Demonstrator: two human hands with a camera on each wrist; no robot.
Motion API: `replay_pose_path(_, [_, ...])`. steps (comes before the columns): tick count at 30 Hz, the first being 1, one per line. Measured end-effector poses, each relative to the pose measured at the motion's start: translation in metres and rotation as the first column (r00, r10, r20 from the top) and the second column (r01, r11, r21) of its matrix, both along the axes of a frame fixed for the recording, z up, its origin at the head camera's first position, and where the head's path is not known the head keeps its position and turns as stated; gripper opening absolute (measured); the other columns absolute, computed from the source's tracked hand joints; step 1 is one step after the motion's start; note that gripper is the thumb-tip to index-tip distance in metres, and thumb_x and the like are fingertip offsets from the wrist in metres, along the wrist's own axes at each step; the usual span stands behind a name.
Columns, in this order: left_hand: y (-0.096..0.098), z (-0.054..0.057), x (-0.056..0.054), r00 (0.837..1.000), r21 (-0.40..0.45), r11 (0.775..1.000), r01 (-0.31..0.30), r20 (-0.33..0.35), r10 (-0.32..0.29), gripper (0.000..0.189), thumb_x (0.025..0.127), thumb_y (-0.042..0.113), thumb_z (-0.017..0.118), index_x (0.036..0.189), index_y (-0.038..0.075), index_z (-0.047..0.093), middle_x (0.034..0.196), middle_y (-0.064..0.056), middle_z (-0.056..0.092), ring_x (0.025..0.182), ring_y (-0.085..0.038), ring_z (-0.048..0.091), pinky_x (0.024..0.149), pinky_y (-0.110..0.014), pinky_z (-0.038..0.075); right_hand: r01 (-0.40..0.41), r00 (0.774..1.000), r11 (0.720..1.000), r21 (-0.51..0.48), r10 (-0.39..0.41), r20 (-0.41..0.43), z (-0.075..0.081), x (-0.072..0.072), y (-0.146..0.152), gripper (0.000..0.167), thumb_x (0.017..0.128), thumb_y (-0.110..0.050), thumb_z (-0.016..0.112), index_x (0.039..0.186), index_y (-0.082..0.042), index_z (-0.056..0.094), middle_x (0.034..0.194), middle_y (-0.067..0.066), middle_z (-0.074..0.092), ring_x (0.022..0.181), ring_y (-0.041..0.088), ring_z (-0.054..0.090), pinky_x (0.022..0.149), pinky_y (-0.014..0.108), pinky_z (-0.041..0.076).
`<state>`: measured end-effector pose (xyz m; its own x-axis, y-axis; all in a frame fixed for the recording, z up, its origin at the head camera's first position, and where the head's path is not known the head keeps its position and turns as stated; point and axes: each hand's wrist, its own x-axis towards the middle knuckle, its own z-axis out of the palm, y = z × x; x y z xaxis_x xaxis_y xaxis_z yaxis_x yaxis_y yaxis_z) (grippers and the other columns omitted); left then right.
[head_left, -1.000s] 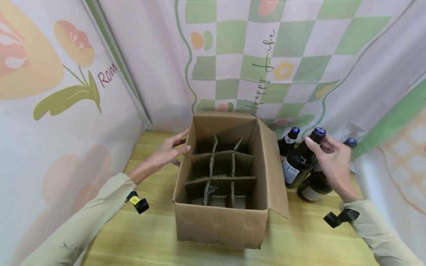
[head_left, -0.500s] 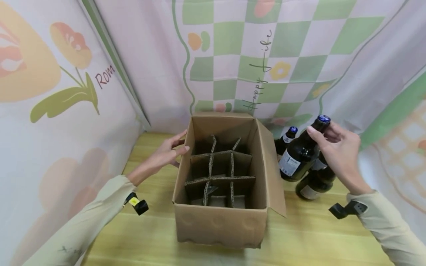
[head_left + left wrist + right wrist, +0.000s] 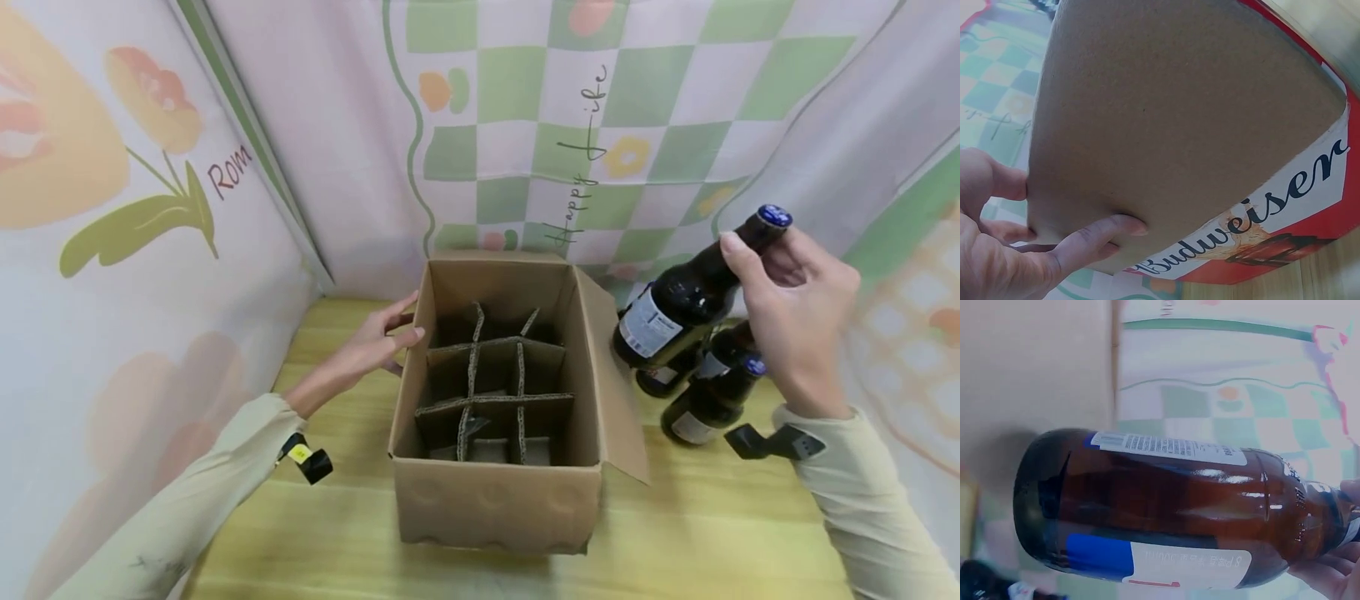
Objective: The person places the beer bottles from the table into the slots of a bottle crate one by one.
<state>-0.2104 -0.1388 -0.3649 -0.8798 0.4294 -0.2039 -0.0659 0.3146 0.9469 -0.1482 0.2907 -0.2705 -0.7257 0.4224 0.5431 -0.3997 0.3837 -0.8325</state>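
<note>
Glass bottle (image 3: 686,300) gripped, right hand (image 3: 804,312), 2 o'clock; left hand (image 3: 369,343) holds box (image 3: 495,510). Likely lift step; next, clear flap (image 3: 621,425).

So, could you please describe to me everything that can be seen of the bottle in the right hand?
The bottle looks like dark brown glass, glossy, with a blue cap on. It carries a white printed label and, on another side, a blue-and-white one. The right hand grips its neck, holding it tilted off the table, base toward the cardboard box's side flap. I cannot tell whether base and flap touch, or how full it is.
</note>
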Motion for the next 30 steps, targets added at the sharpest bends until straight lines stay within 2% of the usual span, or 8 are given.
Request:
replay_pose_path(3, [-0.002, 0.001, 0.001, 1.000, -0.001, 1.000, -0.008, 0.004, 0.008, 0.077, 0.107, 0.016, 0.054, 0.170, 0.020, 0.011, 0.171, -0.028, 0.016, 0.144, -0.050, 0.043, 0.070, -0.036, 0.065, -0.100, 0.990, 0.989, -0.105, 0.088, -0.107, 0.007, -0.006, -0.013, 0.029, 0.087, -0.009, 0.086, 0.110, 0.008, 0.078, 0.095, 0.004, 0.081, 0.083, 0.012, 0.076, 0.080, 0.015, 0.060])
replay_pose_path(5, [-0.003, 0.001, 0.001, 1.000, -0.003, 1.000, -0.010, 0.004, 0.010, 0.077, 0.107, 0.016, 0.055, 0.170, 0.020, 0.011, 0.171, -0.028, 0.016, 0.144, -0.050, 0.043, 0.071, -0.036, 0.065, -0.138, 0.981, 0.984, -0.116, 0.120, -0.154, 0.011, -0.010, -0.020, 0.028, 0.086, -0.007, 0.086, 0.108, 0.009, 0.077, 0.094, 0.006, 0.081, 0.081, 0.013, 0.076, 0.079, 0.016, 0.060])
replay_pose_path(10, [-0.002, -0.001, 0.000, 1.000, 0.000, 1.000, -0.008, 0.005, 0.008, 0.078, 0.107, 0.017, 0.056, 0.170, 0.021, 0.011, 0.171, -0.028, 0.017, 0.143, -0.049, 0.044, 0.071, -0.035, 0.064, -0.129, 0.976, 0.990, -0.060, 0.116, -0.182, 0.018, -0.014, -0.032, 0.026, 0.087, -0.008, 0.085, 0.107, 0.008, 0.078, 0.091, 0.003, 0.081, 0.078, 0.011, 0.075, 0.076, 0.015, 0.059])
replay_pose_path(15, [0.001, 0.000, 0.001, 1.000, 0.002, 1.000, -0.003, 0.010, 0.003, 0.079, 0.106, 0.016, 0.057, 0.170, 0.021, 0.011, 0.171, -0.028, 0.018, 0.140, -0.048, 0.049, 0.069, -0.035, 0.064, -0.159, 0.965, 0.984, -0.081, 0.137, -0.224, 0.023, -0.012, -0.040, 0.025, 0.088, -0.005, 0.083, 0.107, 0.009, 0.078, 0.093, 0.004, 0.082, 0.081, 0.011, 0.076, 0.079, 0.016, 0.060])
replay_pose_path(20, [0.003, 0.000, 0.001, 1.000, 0.014, 1.000, -0.009, 0.013, 0.009, 0.078, 0.106, 0.016, 0.057, 0.170, 0.021, 0.012, 0.171, -0.028, 0.018, 0.141, -0.048, 0.048, 0.067, -0.034, 0.064, -0.243, 0.953, 0.963, -0.114, 0.215, -0.213, 0.028, -0.015, -0.049, 0.025, 0.087, -0.003, 0.084, 0.109, 0.008, 0.078, 0.094, 0.004, 0.082, 0.082, 0.012, 0.077, 0.080, 0.016, 0.060])
replay_pose_path(24, [0.004, -0.001, 0.001, 1.000, 0.022, 1.000, -0.012, 0.017, 0.012, 0.077, 0.106, 0.016, 0.057, 0.170, 0.020, 0.013, 0.170, -0.028, 0.019, 0.142, -0.049, 0.047, 0.068, -0.035, 0.064, -0.224, 0.964, 0.968, -0.111, 0.204, -0.173, 0.032, -0.018, -0.057, 0.026, 0.086, -0.006, 0.085, 0.108, 0.004, 0.079, 0.093, 0.001, 0.082, 0.080, 0.010, 0.076, 0.079, 0.015, 0.059])
replay_pose_path(30, [0.004, -0.002, 0.002, 1.000, 0.025, 1.000, -0.009, 0.021, 0.009, 0.077, 0.107, 0.017, 0.057, 0.170, 0.020, 0.013, 0.170, -0.028, 0.019, 0.142, -0.049, 0.046, 0.069, -0.035, 0.065, -0.260, 0.959, 0.958, -0.118, 0.242, -0.151, 0.031, -0.022, -0.068, 0.026, 0.085, -0.008, 0.087, 0.108, 0.002, 0.080, 0.094, 0.003, 0.082, 0.081, 0.013, 0.076, 0.078, 0.018, 0.060])
